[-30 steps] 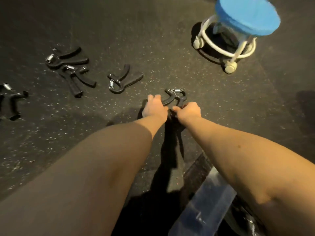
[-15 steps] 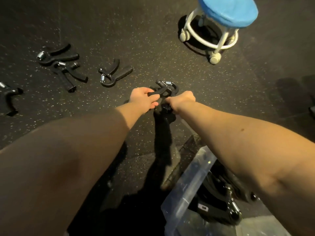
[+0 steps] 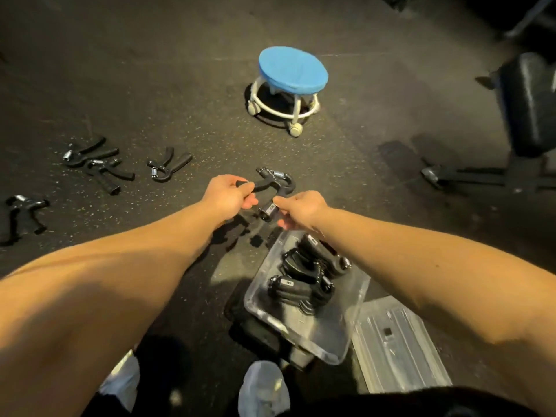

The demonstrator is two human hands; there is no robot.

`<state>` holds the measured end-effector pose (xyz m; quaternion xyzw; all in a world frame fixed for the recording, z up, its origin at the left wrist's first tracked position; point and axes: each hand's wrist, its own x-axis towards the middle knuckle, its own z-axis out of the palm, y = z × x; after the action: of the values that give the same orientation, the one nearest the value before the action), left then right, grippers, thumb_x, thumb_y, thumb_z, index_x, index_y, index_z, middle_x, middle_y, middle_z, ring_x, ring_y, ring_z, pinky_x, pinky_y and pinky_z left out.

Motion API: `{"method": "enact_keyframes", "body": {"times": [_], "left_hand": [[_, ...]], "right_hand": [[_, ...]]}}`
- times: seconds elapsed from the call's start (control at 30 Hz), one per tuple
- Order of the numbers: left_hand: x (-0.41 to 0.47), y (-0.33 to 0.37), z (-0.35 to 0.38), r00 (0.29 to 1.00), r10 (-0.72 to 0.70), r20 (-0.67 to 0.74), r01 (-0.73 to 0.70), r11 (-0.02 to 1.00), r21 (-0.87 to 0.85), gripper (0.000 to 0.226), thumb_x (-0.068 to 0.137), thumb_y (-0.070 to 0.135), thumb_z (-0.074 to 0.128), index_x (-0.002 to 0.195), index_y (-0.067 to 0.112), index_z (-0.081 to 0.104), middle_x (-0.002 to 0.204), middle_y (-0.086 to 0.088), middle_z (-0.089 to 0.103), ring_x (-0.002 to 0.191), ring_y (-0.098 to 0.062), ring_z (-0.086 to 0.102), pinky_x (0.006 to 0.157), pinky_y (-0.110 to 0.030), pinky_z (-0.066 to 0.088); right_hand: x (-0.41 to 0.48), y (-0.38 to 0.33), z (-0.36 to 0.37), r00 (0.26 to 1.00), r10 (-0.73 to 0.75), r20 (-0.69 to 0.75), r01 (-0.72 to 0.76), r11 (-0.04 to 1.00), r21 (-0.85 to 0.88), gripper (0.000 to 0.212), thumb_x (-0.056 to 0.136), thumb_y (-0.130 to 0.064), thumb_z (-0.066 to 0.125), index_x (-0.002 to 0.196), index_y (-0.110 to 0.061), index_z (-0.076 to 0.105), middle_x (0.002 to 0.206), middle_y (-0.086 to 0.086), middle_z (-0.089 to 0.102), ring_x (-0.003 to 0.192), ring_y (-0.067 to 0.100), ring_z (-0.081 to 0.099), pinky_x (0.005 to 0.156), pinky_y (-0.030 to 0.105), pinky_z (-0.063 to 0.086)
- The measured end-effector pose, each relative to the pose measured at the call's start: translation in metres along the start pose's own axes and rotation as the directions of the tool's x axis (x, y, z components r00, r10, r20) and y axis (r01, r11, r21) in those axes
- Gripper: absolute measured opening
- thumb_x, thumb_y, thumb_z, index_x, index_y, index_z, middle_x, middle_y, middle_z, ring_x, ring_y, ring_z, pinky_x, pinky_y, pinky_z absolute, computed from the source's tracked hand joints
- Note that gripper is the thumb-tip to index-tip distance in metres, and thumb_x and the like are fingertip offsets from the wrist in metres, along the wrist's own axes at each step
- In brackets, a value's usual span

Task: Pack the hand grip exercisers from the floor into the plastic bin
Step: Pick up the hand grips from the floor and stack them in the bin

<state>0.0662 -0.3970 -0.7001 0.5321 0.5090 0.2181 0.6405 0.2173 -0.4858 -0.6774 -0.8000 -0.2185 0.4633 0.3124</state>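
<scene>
A black hand grip exerciser (image 3: 275,183) with a steel spring hangs above the floor between both hands. My left hand (image 3: 227,195) grips one handle; my right hand (image 3: 301,210) pinches the end of the other handle. Just below and nearer to me sits the clear plastic bin (image 3: 270,319), with several black exercisers (image 3: 304,275) lying inside it. Several more exercisers lie on the floor to the left: one pair (image 3: 93,162) overlapping, one (image 3: 167,167) alone, and another (image 3: 22,215) at the left edge.
The bin's clear lid (image 3: 394,341) lies flat on the floor to the bin's right. A blue-topped stool on white castors (image 3: 290,82) stands further off. A black bench (image 3: 529,115) with its floor bar is at the right. My shoe tips show at the bottom.
Both hands have lifted the exerciser off the floor and drawn it back toward the bin. The view has tilted down, bringing the bin, its contents and the lid into sight.
</scene>
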Motion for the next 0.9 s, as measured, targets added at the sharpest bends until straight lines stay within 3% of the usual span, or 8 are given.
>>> {"method": "enact_keyframes", "body": {"times": [0.1,0.23,0.4,0.6,0.7,0.77,0.83,0.9], "left_hand": [[-0.021,0.006,0.014,0.998,-0.009,0.064,0.009,1.000,0.010,0.018,0.100,0.011,0.058,0.115,0.001,0.059,0.091,-0.019,0.071,0.071,-0.020,0.070,0.075,-0.032,0.060],[-0.037,0.006,0.034,0.985,-0.016,0.173,0.008,0.999,0.049,0.019,0.100,0.008,0.056,0.117,-0.002,0.058,0.092,-0.021,0.070,0.074,-0.021,0.069,0.071,-0.030,0.059],[-0.047,0.001,0.057,0.937,0.002,0.351,-0.078,0.977,0.201,0.022,0.100,0.004,0.051,0.110,-0.013,0.061,0.085,-0.020,0.065,0.080,-0.026,0.062,0.088,-0.043,0.054],[-0.044,-0.012,0.084,0.885,-0.053,0.462,-0.108,0.942,0.317,0.016,0.097,0.003,0.057,0.111,0.003,0.065,0.090,-0.019,0.072,0.078,-0.022,0.068,0.089,-0.044,0.057],[-0.039,-0.019,0.094,0.871,-0.085,0.484,-0.083,0.945,0.315,0.019,0.097,0.002,0.056,0.116,0.001,0.063,0.089,-0.018,0.071,0.074,-0.020,0.067,0.085,-0.043,0.056],[-0.039,-0.021,0.102,0.867,-0.099,0.489,-0.065,0.949,0.307,0.021,0.098,0.003,0.055,0.119,0.002,0.060,0.089,-0.017,0.069,0.071,-0.019,0.065,0.077,-0.036,0.057],[-0.041,-0.022,0.112,0.873,-0.101,0.477,-0.042,0.959,0.280,0.023,0.100,0.004,0.053,0.123,0.003,0.056,0.089,-0.017,0.066,0.069,-0.018,0.063,0.068,-0.029,0.056],[-0.042,-0.025,0.122,0.886,-0.089,0.455,-0.028,0.970,0.243,0.024,0.101,0.005,0.053,0.125,0.005,0.053,0.089,-0.018,0.064,0.067,-0.018,0.060,0.062,-0.026,0.054]], "right_hand": [[-0.022,0.024,-0.030,0.999,-0.032,-0.040,0.036,0.994,0.106,0.024,0.090,-0.018,0.074,0.102,-0.006,0.057,0.086,0.017,0.061,0.064,0.030,0.062,0.078,0.046,0.060],[-0.036,0.064,-0.072,0.981,-0.153,-0.119,0.155,0.988,0.012,0.078,0.089,-0.010,0.071,0.154,-0.014,0.028,0.113,0.010,0.056,0.078,0.031,0.065,0.086,0.054,0.058],[-0.052,0.104,-0.106,0.925,-0.379,-0.041,0.351,0.889,-0.295,0.082,0.092,-0.004,0.067,0.158,-0.028,0.024,0.144,-0.003,0.043,0.087,0.020,0.068,0.078,0.030,0.059],[-0.056,0.130,-0.123,0.900,-0.435,0.038,0.410,0.812,-0.415,0.079,0.080,-0.002,0.080,0.149,-0.014,0.044,0.127,-0.008,0.059,0.095,-0.005,0.059,0.081,-0.004,0.040],[-0.057,0.141,-0.129,0.871,-0.481,0.104,0.467,0.743,-0.479,0.079,0.078,-0.012,0.083,0.148,-0.020,0.046,0.125,-0.017,0.059,0.102,-0.008,0.056,0.093,0.002,0.040],[-0.054,0.149,-0.134,0.845,-0.515,0.144,0.493,0.646,-0.583,0.084,0.079,-0.028,0.083,0.151,-0.026,0.041,0.130,-0.010,0.061,0.115,0.004,0.057,0.099,0.015,0.042],[-0.048,0.160,-0.139,0.846,-0.511,0.151,0.461,0.559,-0.689,0.084,0.081,-0.042,0.078,0.154,-0.032,0.036,0.119,0.001,0.064,0.109,0.020,0.059,0.093,0.033,0.048],[-0.043,0.171,-0.140,0.853,-0.507,0.122,0.421,0.532,-0.735,0.078,0.086,-0.047,0.072,0.153,-0.032,0.038,0.110,0.001,0.062,0.101,0.022,0.059,0.087,0.038,0.049]]}}
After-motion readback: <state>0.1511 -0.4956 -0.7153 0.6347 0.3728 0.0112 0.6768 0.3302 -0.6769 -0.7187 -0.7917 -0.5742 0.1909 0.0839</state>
